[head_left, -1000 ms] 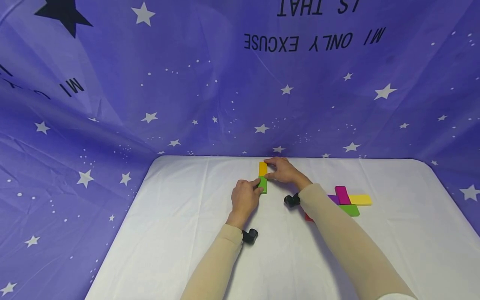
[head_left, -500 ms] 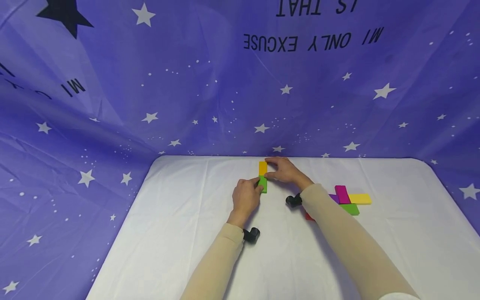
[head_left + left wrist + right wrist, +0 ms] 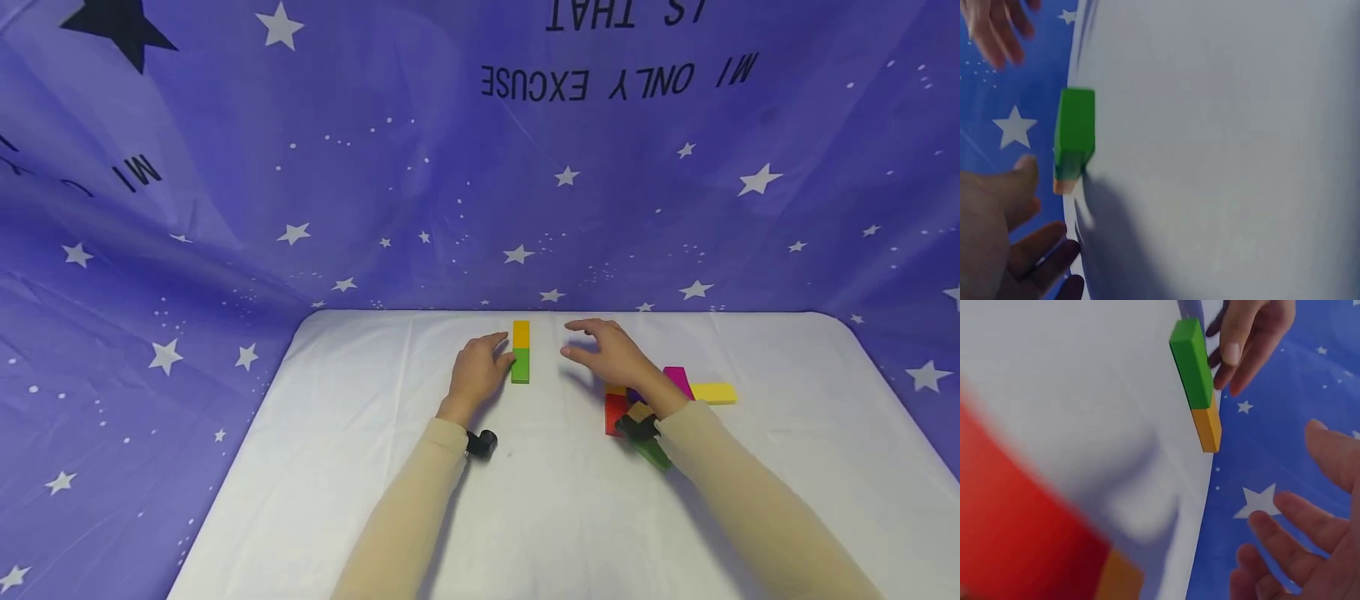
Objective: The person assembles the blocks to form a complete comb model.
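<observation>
An orange block [image 3: 521,334] and a green block [image 3: 521,366] lie end to end in a straight row near the table's far edge. My left hand [image 3: 476,373] hovers just left of the row, fingers loosely bent and holding nothing. In the left wrist view a gap shows between its thumb and the green block [image 3: 1076,122]. To the right, my right hand [image 3: 611,354] is spread and apart from the row. Its fingers are parted around nothing in the right wrist view, where both the green block [image 3: 1194,365] and the orange block [image 3: 1207,430] show.
Under and beside my right forearm lies a group of blocks: red [image 3: 615,414], magenta [image 3: 678,382], yellow [image 3: 713,394] and a dark green one [image 3: 655,454], partly hidden by the wrist camera [image 3: 637,427]. A purple starry cloth [image 3: 420,275] rises behind the white tabletop [image 3: 555,517].
Both hands have let go of the row, the right moving to the right and the left slightly leftward. The orange and green blocks stay aligned. More of the loose blocks shows beside the right forearm.
</observation>
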A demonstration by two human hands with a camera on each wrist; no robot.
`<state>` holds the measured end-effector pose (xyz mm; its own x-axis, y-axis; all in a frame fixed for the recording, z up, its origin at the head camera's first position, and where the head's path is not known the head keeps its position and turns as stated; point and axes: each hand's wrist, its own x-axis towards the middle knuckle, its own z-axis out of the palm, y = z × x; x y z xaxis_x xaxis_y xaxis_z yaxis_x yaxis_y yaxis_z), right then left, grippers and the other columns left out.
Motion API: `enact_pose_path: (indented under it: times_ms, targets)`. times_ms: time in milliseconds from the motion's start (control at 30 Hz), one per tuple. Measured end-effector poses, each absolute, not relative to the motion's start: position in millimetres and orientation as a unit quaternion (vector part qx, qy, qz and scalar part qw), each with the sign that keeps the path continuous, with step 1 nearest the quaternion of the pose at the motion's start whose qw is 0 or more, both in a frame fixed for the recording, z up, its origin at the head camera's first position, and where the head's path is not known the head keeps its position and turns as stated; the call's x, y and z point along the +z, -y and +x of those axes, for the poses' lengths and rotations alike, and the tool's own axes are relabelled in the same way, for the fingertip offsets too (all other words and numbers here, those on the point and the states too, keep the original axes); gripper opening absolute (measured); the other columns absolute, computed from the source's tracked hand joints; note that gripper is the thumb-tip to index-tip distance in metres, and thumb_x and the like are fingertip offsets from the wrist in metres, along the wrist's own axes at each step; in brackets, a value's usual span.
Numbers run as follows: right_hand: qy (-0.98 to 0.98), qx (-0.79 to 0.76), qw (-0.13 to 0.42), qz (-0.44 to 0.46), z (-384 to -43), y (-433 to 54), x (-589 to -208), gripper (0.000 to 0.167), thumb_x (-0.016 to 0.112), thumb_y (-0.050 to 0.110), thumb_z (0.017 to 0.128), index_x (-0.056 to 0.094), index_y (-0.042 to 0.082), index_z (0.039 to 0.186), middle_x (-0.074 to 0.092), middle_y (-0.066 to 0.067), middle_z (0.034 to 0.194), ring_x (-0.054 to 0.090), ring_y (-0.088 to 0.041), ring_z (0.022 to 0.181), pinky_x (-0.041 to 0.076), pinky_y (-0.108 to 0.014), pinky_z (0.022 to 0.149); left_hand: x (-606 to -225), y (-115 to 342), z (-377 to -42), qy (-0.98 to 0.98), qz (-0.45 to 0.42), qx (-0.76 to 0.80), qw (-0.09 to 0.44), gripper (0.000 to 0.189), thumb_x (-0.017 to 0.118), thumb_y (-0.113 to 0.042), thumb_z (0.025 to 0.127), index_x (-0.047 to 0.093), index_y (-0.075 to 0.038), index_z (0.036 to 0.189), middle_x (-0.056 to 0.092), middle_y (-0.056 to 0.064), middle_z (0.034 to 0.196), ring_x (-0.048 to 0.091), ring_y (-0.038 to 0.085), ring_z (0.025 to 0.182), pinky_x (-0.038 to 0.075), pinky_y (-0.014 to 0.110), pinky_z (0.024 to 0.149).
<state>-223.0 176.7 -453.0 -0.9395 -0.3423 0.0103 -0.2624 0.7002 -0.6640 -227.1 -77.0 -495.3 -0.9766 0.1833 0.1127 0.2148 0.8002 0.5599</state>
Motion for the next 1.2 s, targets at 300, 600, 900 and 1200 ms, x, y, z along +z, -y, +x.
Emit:
enact_pose_path:
  times_ms: [300, 600, 900, 1200]
  targets:
    - [-0.930, -0.332, 0.056, -0.147, -167, -211, -462, 0.059, 0.070, 0.036, 0.095, 0.055, 0.003, 0.142, 0.055, -0.021, 0.141, 0.042, -0.045, 0.132, 0.036, -0.064, 0.108, -498, 87, -243, 0.951, -0.173, -0.255, -0.004, 0.051, 0.066, -0.033, 0.098, 0.057, -0.011, 0.144, 0.052, 0.009, 0.150, 0.048, 0.031, 0.137, 0.038, 0.048, 0.113]
    - [-0.955, -0.254, -0.010, -0.153, -132, -218, -471, 0.057, 0.078, 0.029, 0.088, 0.062, -0.001, 0.132, 0.060, -0.024, 0.128, 0.050, -0.043, 0.120, 0.045, -0.061, 0.099, -492, 89, -252, 0.954, -0.204, -0.219, -0.015, 0.056, 0.063, -0.038, 0.099, 0.053, -0.011, 0.147, 0.043, 0.007, 0.157, 0.043, 0.029, 0.141, 0.036, 0.048, 0.114]
    - [-0.961, -0.222, -0.027, -0.160, -114, -216, -482, 0.064, 0.084, 0.028, 0.081, 0.061, -0.004, 0.131, 0.058, -0.027, 0.128, 0.046, -0.046, 0.122, 0.042, -0.065, 0.099, -492, 88, -256, 0.945, -0.249, -0.211, -0.038, 0.063, 0.062, -0.041, 0.100, 0.046, -0.010, 0.152, 0.034, 0.007, 0.162, 0.037, 0.030, 0.145, 0.033, 0.049, 0.116]
    - [-0.965, -0.204, -0.040, -0.161, -118, -212, -489, 0.064, 0.085, 0.025, 0.080, 0.061, -0.006, 0.131, 0.057, -0.026, 0.128, 0.046, -0.045, 0.120, 0.041, -0.061, 0.101, -489, 83, -254, 0.950, -0.259, -0.169, -0.041, 0.056, 0.059, -0.041, 0.101, 0.053, -0.010, 0.147, 0.039, 0.004, 0.159, 0.041, 0.027, 0.142, 0.037, 0.048, 0.113]
